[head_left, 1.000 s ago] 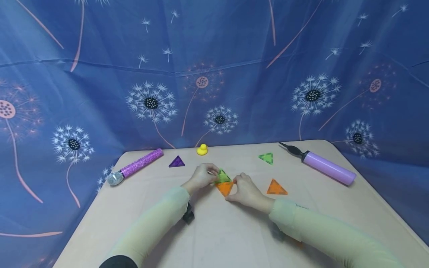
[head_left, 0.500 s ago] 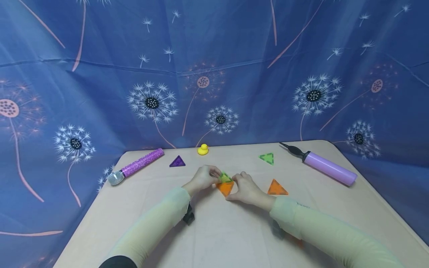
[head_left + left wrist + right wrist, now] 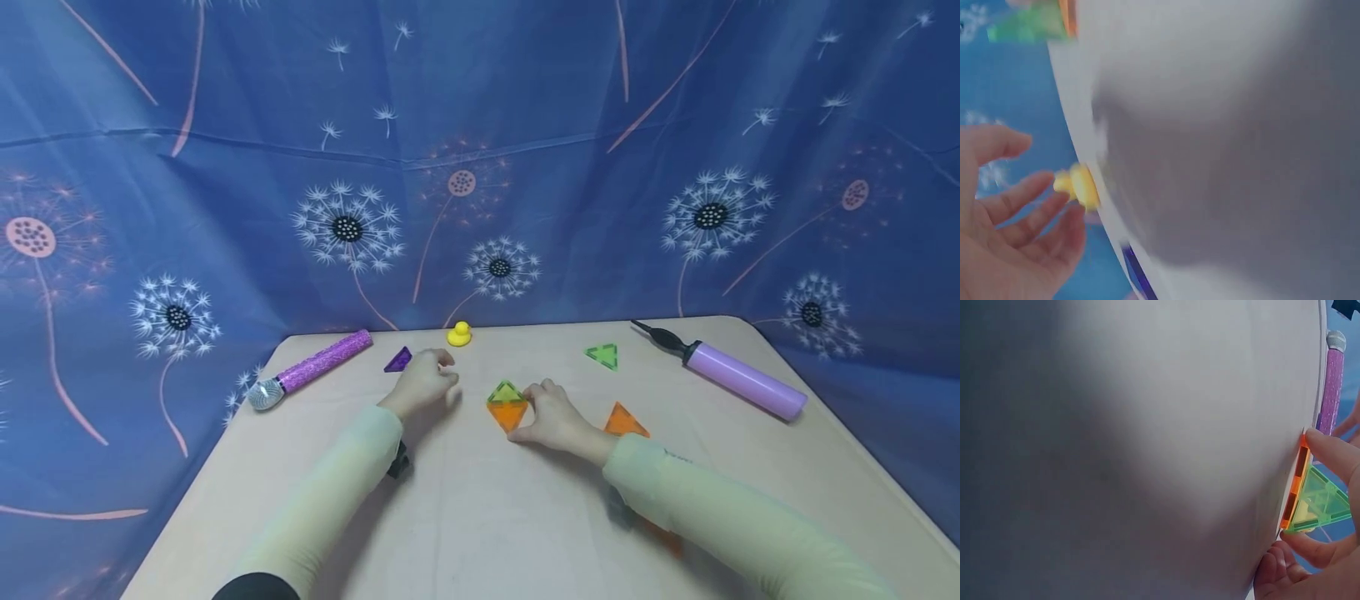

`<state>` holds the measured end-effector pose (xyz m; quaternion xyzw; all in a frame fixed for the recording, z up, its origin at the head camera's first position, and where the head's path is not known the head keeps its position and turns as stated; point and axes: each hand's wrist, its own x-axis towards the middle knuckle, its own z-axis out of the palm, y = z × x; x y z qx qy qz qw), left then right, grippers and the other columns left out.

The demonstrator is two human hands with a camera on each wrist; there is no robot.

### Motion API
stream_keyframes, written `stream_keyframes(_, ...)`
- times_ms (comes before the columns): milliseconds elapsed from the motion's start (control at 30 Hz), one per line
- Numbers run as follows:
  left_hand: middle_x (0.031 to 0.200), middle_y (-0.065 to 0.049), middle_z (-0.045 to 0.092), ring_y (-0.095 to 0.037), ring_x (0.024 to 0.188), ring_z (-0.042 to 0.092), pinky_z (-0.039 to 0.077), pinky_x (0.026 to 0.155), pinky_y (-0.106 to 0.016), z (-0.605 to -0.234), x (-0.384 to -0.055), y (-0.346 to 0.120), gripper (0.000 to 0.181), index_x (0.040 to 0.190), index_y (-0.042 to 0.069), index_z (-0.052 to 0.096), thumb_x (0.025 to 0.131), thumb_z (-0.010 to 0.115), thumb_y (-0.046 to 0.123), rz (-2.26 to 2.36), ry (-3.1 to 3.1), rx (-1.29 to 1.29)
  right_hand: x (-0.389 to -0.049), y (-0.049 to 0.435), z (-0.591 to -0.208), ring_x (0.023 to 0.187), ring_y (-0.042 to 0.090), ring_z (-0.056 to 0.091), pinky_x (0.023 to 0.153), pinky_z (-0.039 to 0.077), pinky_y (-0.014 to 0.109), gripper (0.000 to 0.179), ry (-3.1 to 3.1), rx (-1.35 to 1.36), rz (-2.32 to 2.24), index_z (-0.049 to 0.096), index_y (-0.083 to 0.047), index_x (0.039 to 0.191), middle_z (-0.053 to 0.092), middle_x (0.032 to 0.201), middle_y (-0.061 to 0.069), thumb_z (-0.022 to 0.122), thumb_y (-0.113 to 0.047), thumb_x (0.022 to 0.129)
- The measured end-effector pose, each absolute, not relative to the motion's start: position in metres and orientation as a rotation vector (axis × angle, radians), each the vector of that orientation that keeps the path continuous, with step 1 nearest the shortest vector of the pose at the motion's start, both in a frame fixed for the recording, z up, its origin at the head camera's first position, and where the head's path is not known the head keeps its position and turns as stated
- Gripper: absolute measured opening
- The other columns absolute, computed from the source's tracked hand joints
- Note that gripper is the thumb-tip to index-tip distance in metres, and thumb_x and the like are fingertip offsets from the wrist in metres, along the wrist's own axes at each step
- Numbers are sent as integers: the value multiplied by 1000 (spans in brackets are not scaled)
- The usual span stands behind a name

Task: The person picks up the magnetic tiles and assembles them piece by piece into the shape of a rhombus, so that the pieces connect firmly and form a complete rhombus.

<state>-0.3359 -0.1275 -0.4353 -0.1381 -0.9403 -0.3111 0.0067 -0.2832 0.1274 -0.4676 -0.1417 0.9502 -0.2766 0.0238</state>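
Note:
In the head view my right hand (image 3: 557,425) pinches an orange triangular magnetic tile (image 3: 506,413) by its corners, between thumb and finger. A green triangular tile (image 3: 507,392) meets the orange one along an edge; in the right wrist view this green tile (image 3: 1319,501) stands up from the orange tile (image 3: 1296,484) on the tabletop. My left hand (image 3: 422,383) hovers to the left, holding nothing, fingers loosely bent. A purple triangular tile (image 3: 398,360) lies just beyond it, partly hidden. In the left wrist view the left palm (image 3: 1019,237) appears beside the duck (image 3: 1082,187).
A glitter microphone (image 3: 318,367) lies at the back left, and a yellow rubber duck (image 3: 459,334) at the back edge. To the right are a green tile (image 3: 603,357), an orange tile (image 3: 624,421) and a purple balloon pump (image 3: 742,379). Another orange piece (image 3: 666,540) shows under the right sleeve.
My left hand has let go of the green tile and moved left and back toward the purple tile. The right hand keeps its hold on the orange tile. The view shifts slightly.

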Motion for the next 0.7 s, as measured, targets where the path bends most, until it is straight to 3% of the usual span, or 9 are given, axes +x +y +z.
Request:
stream_keyframes(200,150,-29,44,-44,138,44,35,115,-51,-441,-346,-170,59,141,-11,51,97,63,26,-582,-3066,-334,-290,126,-468,100,28,51,87,51,44,75,2953,-433,-865,62,4,125,53,104,9,93,-37,71)
stream_keyframes(333,159,-32,29,-47,144,32,28,119,-53,-449,-343,-183,73,149,-12,39,100,61,36,-404,-3202,-346,-292,124,-467,100,30,51,88,51,44,75,2951,-439,-861,61,5,125,53,105,11,93,-37,71)
stream_keyframes(700,158,-31,31,-47,143,35,29,118,-54,-448,-318,-181,74,149,-11,41,100,60,41,-351,-3242,-363,-296,122,-465,99,28,50,87,51,44,75,2952,-429,-857,61,5,125,54,105,11,92,-38,72)
